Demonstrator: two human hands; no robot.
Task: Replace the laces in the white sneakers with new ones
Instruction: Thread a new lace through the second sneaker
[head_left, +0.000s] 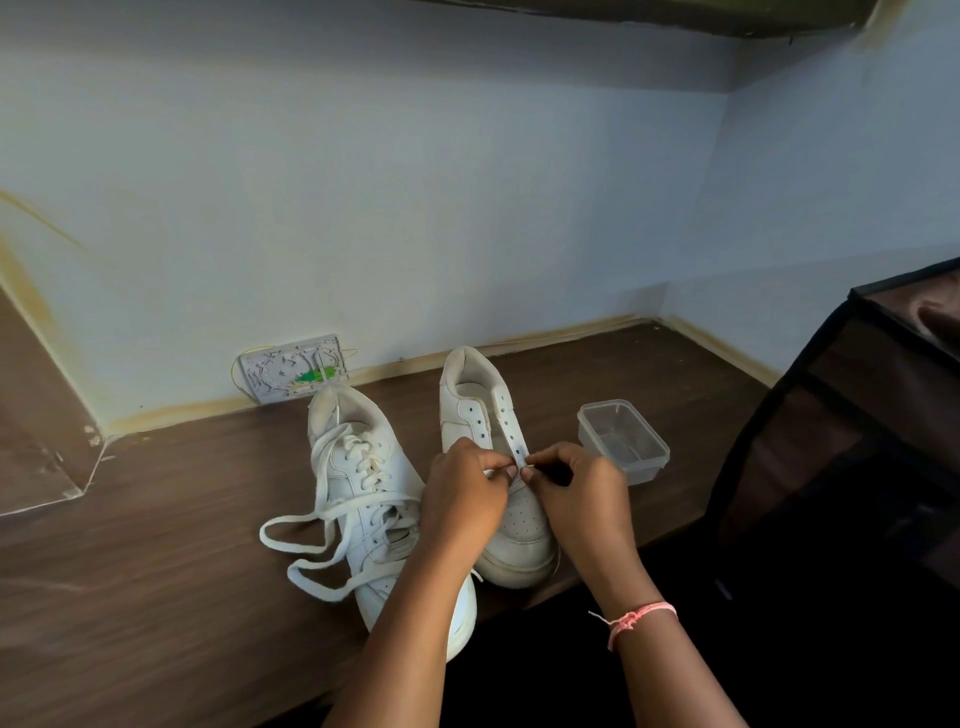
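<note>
Table (156, 519): big, brown wood, with both shoes on it.
Dark rack (857, 441): far to the right of the right shoe.
Left shoe (358, 467): white, just beside the right shoe on its left; its lace (311, 525) is in, and the loose ends lie on the table.
Right shoe (488, 415): white, toe pointing at the person, top holes bare.
Clear box (623, 441): plastic, near the right shoe, on its right.
Left hand (462, 499): over the right shoe, fingers curled, pinching a white lace end (491, 473).
Right hand (576, 488): over the right shoe too, fingertips pinched at the lace holes; I cannot tell what it pinches.
Pink string (641, 618): tied round the right wrist.
</note>
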